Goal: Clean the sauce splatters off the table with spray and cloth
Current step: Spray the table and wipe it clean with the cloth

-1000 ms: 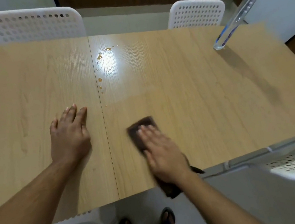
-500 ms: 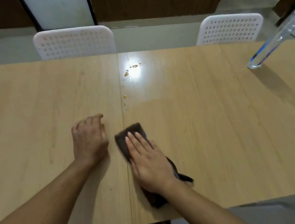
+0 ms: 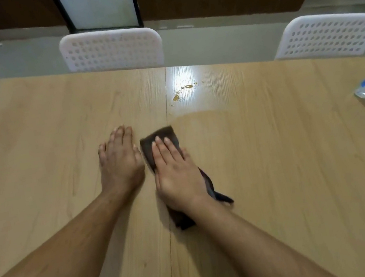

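Right hand [image 3: 176, 169] presses the dark cloth [image 3: 164, 136] with flat fingers; left hand [image 3: 120, 162] rests spread on the table [image 3: 287, 170]

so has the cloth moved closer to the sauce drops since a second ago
Yes. The cloth under the right hand has slid up the table seam toward the sauce drops.

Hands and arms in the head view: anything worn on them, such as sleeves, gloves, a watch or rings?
Nothing visible. The left hand and the right hand are bare, no gloves, and both forearms are uncovered down to the frame edge. No sleeve, watch, band or ring shows.
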